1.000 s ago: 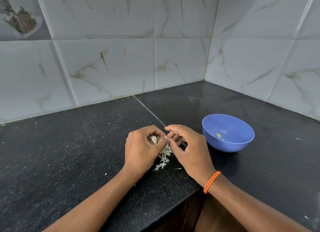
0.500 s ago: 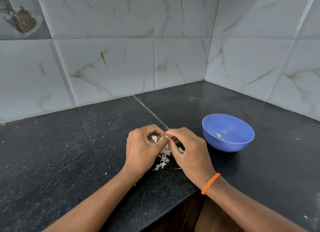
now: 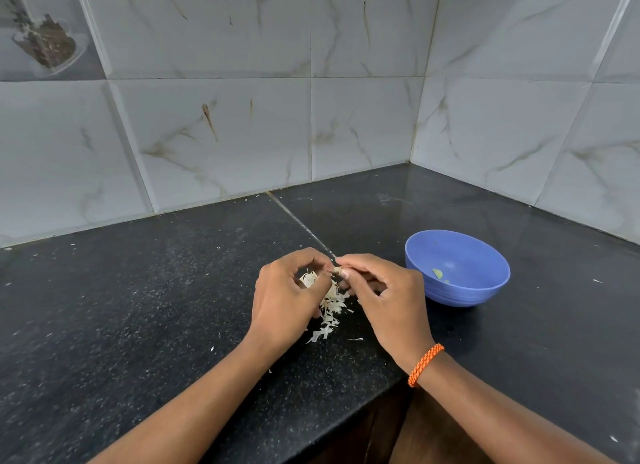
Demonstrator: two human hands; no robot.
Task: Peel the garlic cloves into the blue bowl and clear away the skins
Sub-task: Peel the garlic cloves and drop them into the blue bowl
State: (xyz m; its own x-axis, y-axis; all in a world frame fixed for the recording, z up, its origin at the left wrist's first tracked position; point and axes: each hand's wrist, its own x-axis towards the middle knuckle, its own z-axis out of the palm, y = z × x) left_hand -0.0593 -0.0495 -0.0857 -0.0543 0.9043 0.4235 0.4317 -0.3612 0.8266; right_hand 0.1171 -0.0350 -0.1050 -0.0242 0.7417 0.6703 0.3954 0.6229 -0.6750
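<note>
On the black counter my left hand (image 3: 282, 304) and my right hand (image 3: 384, 300) meet fingertip to fingertip over a small garlic clove (image 3: 336, 271), both pinching it. Most of the clove is hidden by my fingers. A loose heap of white garlic skins (image 3: 329, 311) lies on the counter under and between my hands. To the right stands the blue bowl (image 3: 485, 290), with a small pale piece of garlic (image 3: 437, 273) inside it.
The black speckled counter (image 3: 138, 307) runs into a tiled wall corner at the back. Its front edge cuts diagonally below my forearms, with a dark cabinet (image 3: 363, 439) under it. Tiny skin flecks are scattered on the counter. An orange braided band (image 3: 425, 363) circles my right wrist.
My hands have stayed over the skin heap, fingers working at the clove. My right hand has shifted slightly and its fingertips now pinch the clove closer to my left thumb.
</note>
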